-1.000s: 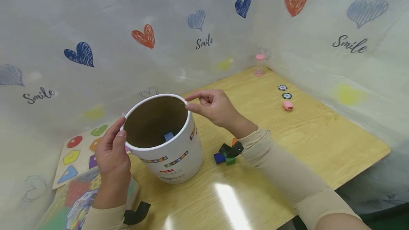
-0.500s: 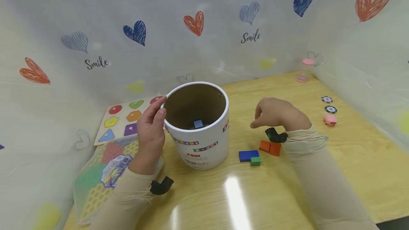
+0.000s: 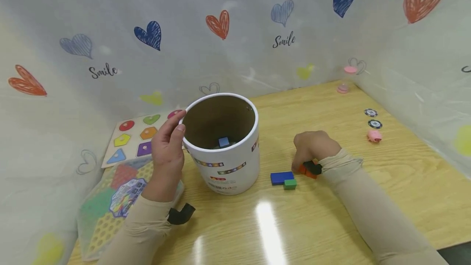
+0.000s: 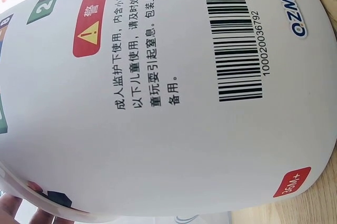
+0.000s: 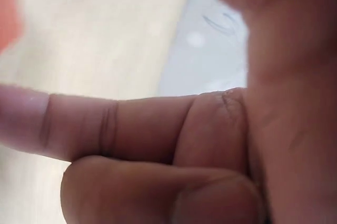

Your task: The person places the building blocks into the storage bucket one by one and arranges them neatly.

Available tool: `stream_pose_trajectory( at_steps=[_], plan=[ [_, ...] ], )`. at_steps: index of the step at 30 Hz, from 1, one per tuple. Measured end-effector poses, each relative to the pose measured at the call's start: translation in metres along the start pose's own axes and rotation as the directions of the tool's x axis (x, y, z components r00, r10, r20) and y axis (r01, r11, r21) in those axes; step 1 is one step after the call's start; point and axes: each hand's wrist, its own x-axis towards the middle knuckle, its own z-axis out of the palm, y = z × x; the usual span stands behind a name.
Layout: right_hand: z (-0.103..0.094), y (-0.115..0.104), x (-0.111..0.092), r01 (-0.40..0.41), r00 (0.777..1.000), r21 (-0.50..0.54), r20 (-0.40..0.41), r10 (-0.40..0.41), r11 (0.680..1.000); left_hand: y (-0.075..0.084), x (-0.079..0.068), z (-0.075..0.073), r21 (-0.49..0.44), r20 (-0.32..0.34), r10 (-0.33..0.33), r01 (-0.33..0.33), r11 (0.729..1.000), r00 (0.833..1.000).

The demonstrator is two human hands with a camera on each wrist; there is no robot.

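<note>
My left hand (image 3: 167, 150) grips the rim of a white, printed bucket (image 3: 235, 175), thumb outside on the near left edge. Deep inside the bucket lies a light blue block (image 3: 223, 142). Low over the table to the right, my right hand (image 3: 312, 146) has its fingertips right at the orange blocks (image 3: 308, 171), which it and the black wrist strap partly cover. In the right wrist view the index finger (image 5: 110, 124) is nearly straight, another is curled below it; I cannot tell whether a block is pinched. Nearby lie a dark blue block (image 3: 281, 177) and a green block (image 3: 290, 184).
At left, a shape puzzle board (image 3: 126, 132) lies behind a clear bag (image 3: 110, 212) of colourful pieces. To the far right are two poker chips (image 3: 375, 124), a small pink pig (image 3: 374, 135) and a pink-topped hourglass (image 3: 346, 81). A heart-printed curtain (image 3: 250, 52) backs the table.
My right hand has let go of the bucket's rim, moved right and come down to the orange blocks. The left hand keeps its hold. The head view has swung left.
</note>
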Motion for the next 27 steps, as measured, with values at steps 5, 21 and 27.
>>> stream_pose_trajectory(
  at_steps=[5, 21, 27],
  plan=[
    [0.001, -0.001, 0.002, 0.019, 1.0, -0.018, -0.008, -0.019, 1.0, -0.012, 0.002, -0.003, -0.004, -0.02, 0.016, -0.016, 1.0, 1.0],
    [-0.06, -0.047, -0.033, 0.776, 0.57, 0.455, -0.803, -0.175, 0.436, -0.008, -0.001, -0.004, 0.028, 0.005, -0.027, 0.027, 0.999, 1.0],
    [-0.066, -0.066, -0.049, 0.8, 0.562, 0.45, -0.794, -0.232, 0.398, -0.009, -0.001, -0.004, 0.028, 0.006, -0.019, 0.019, 0.999, 1.0]
  ],
)
